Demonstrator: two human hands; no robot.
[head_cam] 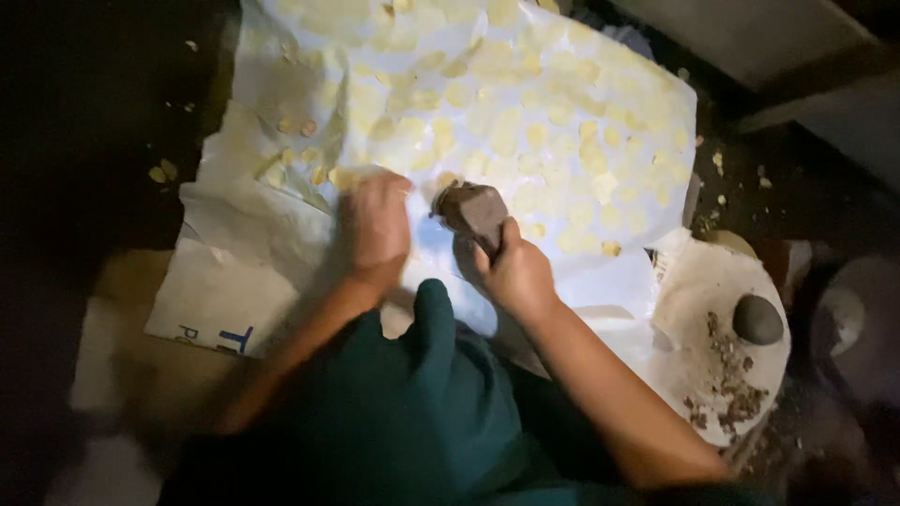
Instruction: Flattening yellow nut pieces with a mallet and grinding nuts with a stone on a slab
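On the white sheet: two hands, one stone.
Right hand grips the stone; left hand lies flat, open, among uncountable pale discs.

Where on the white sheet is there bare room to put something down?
Bare white sheet lies at its near left, left of the left hand, and in a strip right of the right hand holding the brown lump. The far half is crowded with pale yellow discs.
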